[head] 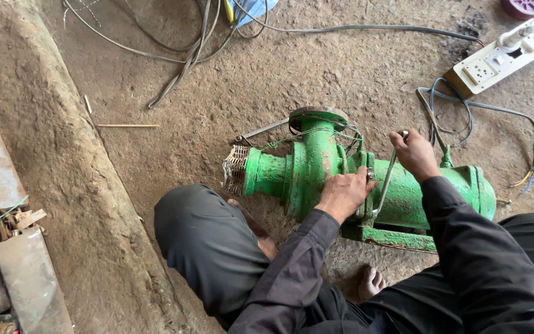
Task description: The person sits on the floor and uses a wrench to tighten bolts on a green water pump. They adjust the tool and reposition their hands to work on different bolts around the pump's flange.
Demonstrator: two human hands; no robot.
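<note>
A green water pump (316, 167) lies on its side on the dirt floor, with a rusty mesh strainer (236, 169) at its left end and a flanged outlet pointing away from me. My left hand (345, 193) rests on the pump body at the joint between the two housings. My right hand (414, 153) grips the upper end of a long metal wrench (385, 182), whose lower end sits at that same joint. Thin wire is wrapped around the outlet neck.
A white power strip on a wooden board (505, 54) lies at the upper right, with cables (465, 108) trailing to the pump. More cables (180, 49) run across the top. A raised earthen ridge (63, 154) and scrap metal (7, 247) line the left. My knees flank the pump.
</note>
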